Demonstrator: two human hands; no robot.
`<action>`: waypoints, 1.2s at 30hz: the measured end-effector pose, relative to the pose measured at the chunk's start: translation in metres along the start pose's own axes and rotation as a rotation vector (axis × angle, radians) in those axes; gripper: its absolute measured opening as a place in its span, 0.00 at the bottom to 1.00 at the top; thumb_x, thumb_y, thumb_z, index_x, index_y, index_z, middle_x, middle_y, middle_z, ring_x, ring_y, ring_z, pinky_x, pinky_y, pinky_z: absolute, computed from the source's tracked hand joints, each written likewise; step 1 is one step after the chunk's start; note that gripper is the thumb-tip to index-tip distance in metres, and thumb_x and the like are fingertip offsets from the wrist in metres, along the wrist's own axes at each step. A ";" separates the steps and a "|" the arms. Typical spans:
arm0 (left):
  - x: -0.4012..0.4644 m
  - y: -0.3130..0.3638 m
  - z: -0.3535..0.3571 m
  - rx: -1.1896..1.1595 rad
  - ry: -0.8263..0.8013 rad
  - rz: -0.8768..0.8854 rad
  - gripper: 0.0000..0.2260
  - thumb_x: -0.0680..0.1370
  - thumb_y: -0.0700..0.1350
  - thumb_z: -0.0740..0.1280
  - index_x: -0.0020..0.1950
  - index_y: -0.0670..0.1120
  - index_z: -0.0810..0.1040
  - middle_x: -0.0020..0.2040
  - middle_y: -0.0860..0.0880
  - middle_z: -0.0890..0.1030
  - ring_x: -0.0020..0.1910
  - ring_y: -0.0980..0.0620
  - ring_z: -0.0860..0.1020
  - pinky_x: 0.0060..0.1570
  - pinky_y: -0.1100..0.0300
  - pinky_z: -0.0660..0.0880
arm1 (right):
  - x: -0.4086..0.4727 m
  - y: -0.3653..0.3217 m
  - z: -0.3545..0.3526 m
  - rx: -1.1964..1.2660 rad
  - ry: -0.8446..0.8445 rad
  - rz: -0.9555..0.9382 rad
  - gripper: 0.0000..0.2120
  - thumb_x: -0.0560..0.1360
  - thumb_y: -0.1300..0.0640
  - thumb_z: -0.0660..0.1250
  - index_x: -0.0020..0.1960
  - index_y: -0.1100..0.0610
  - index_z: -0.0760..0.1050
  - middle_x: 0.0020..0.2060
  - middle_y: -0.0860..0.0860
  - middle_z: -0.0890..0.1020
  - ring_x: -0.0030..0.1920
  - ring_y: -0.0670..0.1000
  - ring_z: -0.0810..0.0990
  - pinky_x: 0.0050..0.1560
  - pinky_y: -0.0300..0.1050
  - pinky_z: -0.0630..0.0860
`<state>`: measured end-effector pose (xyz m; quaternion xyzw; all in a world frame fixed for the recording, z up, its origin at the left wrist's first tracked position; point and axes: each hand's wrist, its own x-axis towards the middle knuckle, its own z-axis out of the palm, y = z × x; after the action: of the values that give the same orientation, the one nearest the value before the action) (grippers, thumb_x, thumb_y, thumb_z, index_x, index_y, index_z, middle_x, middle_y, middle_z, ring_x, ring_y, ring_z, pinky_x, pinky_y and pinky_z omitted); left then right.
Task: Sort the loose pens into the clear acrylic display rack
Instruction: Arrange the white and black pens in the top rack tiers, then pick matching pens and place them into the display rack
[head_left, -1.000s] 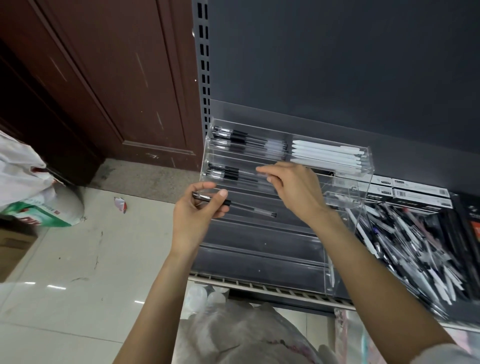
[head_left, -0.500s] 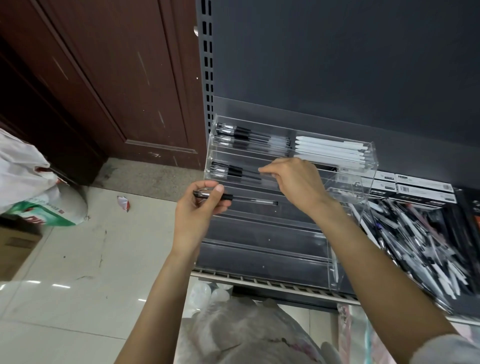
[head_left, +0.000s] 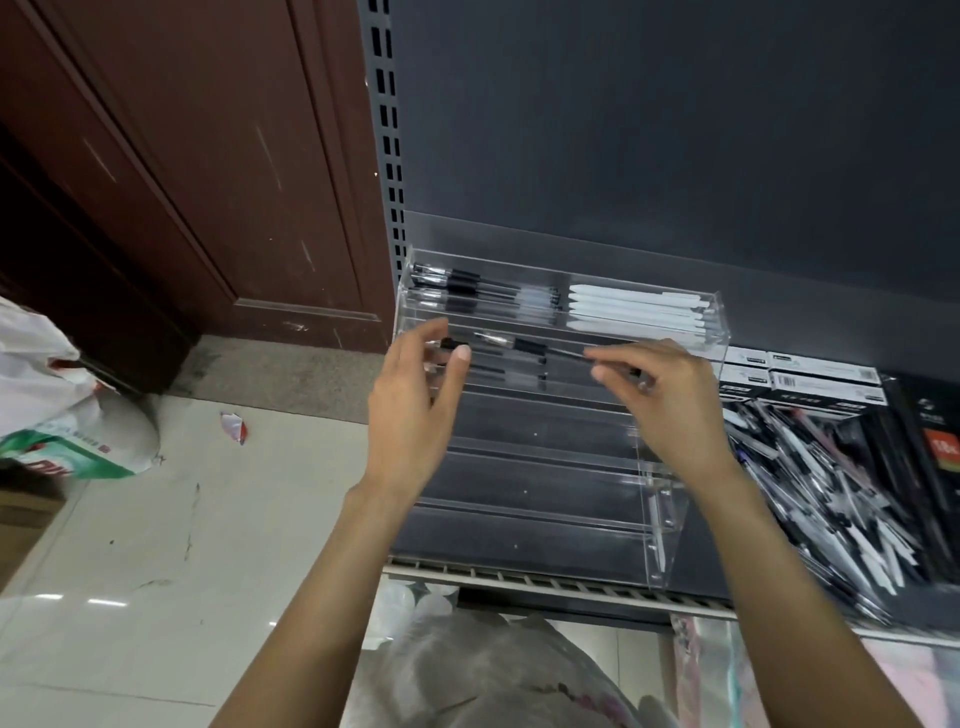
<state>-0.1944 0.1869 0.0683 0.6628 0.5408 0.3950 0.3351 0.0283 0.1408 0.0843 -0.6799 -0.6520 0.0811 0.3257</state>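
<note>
The clear acrylic display rack (head_left: 660, 519) stands on the shelf in stepped tiers. Its top tier holds black-grip pens (head_left: 483, 291) on the left and white pens (head_left: 639, 312) on the right. Over the second tier my right hand (head_left: 670, 410) pinches the right end of a black-and-clear pen (head_left: 519, 345), which lies slightly tilted above the few pens in that tier. My left hand (head_left: 415, 410) hovers at the rack's left end with thumb and fingers spread, holding nothing. The loose pens (head_left: 831, 493) lie heaped to the right of the rack.
Boxed stationery (head_left: 821, 376) sits behind the pen heap. A brown door (head_left: 182, 182) and a tiled floor (head_left: 156, 571) lie to the left, with a plastic bag (head_left: 62, 426) on the floor. More bagged goods (head_left: 493, 670) sit under the shelf edge.
The pen went from my left hand's grip up to the second tier. My left hand let go and spread its fingers; my right hand moved right and took the pen's right end.
</note>
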 end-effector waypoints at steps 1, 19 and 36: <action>0.003 -0.003 0.000 0.129 -0.001 0.096 0.15 0.80 0.49 0.61 0.66 0.46 0.72 0.59 0.52 0.76 0.53 0.57 0.76 0.51 0.65 0.73 | 0.000 0.005 -0.002 -0.040 0.009 0.006 0.09 0.71 0.58 0.72 0.51 0.53 0.83 0.44 0.48 0.85 0.43 0.44 0.77 0.45 0.40 0.73; 0.014 -0.033 0.005 0.876 -0.182 0.369 0.24 0.78 0.54 0.52 0.59 0.41 0.80 0.56 0.46 0.82 0.56 0.47 0.79 0.67 0.52 0.58 | 0.025 -0.030 0.050 -0.210 -0.130 -0.044 0.10 0.75 0.56 0.68 0.56 0.53 0.81 0.49 0.50 0.84 0.48 0.52 0.81 0.45 0.45 0.75; -0.027 0.045 0.058 -0.268 -0.097 0.505 0.08 0.79 0.45 0.60 0.57 0.48 0.72 0.41 0.55 0.75 0.36 0.57 0.74 0.36 0.66 0.72 | -0.093 0.012 -0.023 0.026 0.231 0.048 0.13 0.75 0.65 0.59 0.54 0.59 0.80 0.46 0.50 0.83 0.46 0.49 0.81 0.46 0.44 0.77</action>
<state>-0.1254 0.1506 0.0758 0.7444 0.2851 0.5017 0.3360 0.0379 0.0470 0.0659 -0.6959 -0.5924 0.0181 0.4054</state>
